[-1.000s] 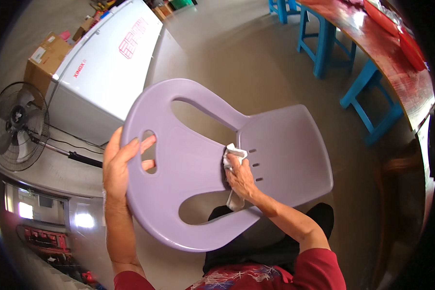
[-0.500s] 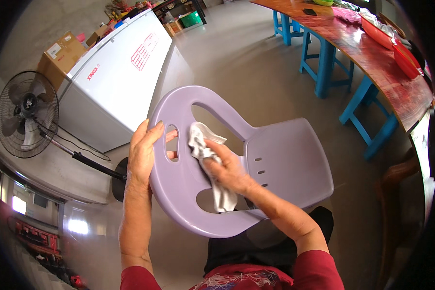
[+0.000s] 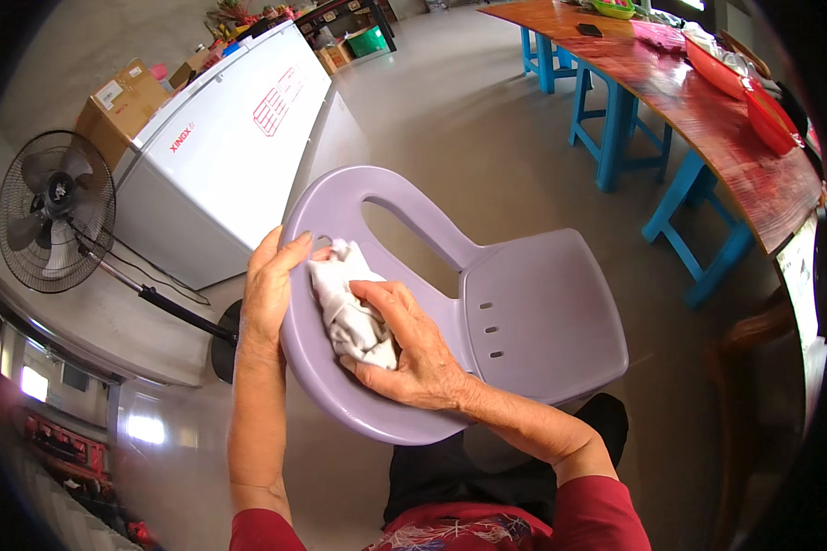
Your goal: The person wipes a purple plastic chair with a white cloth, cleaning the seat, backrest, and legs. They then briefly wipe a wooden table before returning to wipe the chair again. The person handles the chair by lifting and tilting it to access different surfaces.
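A light purple plastic chair [image 3: 547,312] stands in front of me, its curved backrest toward my left and its slotted seat toward the right. My left hand [image 3: 271,285] grips the outer edge of the backrest, thumb on the front, with some fingers behind it showing near the handle hole. A bunched white cloth [image 3: 351,312] lies against the inner face of the backrest. Closed around the cloth, my right hand [image 3: 412,354] presses it there. The cloth and hand hide most of the handle hole and the lower side opening.
On the left stand a black fan [image 3: 57,207], a white chest freezer [image 3: 220,156] and a cardboard box [image 3: 124,103]. Blue stools [image 3: 606,138] line a reddish wooden table [image 3: 708,115] on the right, which holds red basins [image 3: 770,118] and a phone [image 3: 589,30].
My right hand has shifted the cloth toward the backrest's outer edge and bunched it up; its hanging end no longer shows. The left hand keeps its grip, and the chair has barely moved.
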`<state>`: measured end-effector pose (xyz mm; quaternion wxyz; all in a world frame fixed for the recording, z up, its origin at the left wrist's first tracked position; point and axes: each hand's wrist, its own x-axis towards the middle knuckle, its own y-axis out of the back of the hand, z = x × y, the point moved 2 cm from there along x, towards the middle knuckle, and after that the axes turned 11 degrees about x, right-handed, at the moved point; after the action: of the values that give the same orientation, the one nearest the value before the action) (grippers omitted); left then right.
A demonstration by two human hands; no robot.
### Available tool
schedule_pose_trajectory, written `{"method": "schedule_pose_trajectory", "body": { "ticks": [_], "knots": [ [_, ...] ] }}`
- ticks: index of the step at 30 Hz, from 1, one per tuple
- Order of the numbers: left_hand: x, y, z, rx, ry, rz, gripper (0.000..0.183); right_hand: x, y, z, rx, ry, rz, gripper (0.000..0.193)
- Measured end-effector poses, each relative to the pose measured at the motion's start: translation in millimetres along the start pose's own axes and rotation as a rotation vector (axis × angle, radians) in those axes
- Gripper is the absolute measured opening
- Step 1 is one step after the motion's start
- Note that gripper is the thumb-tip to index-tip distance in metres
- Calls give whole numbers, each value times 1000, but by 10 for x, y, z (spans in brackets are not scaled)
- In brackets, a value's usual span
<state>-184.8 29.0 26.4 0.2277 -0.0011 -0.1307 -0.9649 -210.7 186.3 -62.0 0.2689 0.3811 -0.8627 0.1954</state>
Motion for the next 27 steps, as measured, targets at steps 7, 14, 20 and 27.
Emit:
{"method": "schedule_pose_trajectory", "body": {
  "ticks": [7,14,20,27],
  "knots": [
    [-45,9,-10,-10,35,20,36,41,36,696,-37,53,146,62],
    [-63,-64,11,7,45,21,45,-344,305,1229,-271,-254,308,59],
    [-75,-15,23,58,35,43,40,-269,164,571,-78,-216,-39,70],
    [-5,83,-123,-100,30,173,43,593,-247,164,-398,434,264,55]
  ]
}}
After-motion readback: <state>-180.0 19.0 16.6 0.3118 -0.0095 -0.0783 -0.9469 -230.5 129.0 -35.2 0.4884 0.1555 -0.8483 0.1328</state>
